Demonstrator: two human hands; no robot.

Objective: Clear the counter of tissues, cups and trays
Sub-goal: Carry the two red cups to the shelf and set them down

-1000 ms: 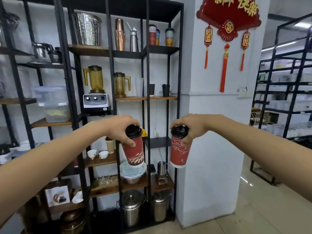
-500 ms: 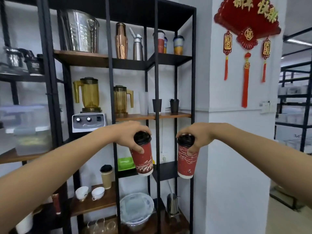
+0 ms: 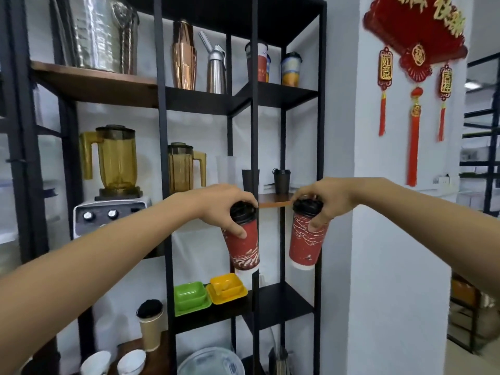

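Two red paper cups with black lids are carried in the air in front of a black shelving unit (image 3: 253, 109), and neither is set down on anything. The left cup (image 3: 243, 244) is held at its lid end by the left hand (image 3: 221, 205), whose grip is curled over the lid from above with the thumb pressed against the red wall. The right cup (image 3: 305, 239) is held the same way by the right hand (image 3: 324, 201), its grip pinched around the lid and upper wall. Each cup hangs below its grip, so the long axis runs downward from the hand; the left cup is tilted, its base swung to the right, while the right cup is nearly upright. The cups are near each other but apart, with a black upright post of the unit seen between them. Just beyond the grips, a wooden shelf board (image 3: 276, 203) with two dark cups (image 3: 281, 181) is seen at about lid height. Below the bases lies a black shelf (image 3: 281, 304), bare at its right part, with a green tray (image 3: 190, 295) and a yellow tray (image 3: 227, 288) to its left. It is judged that either shelf could be meant; the right hand is nearer the open right bay.
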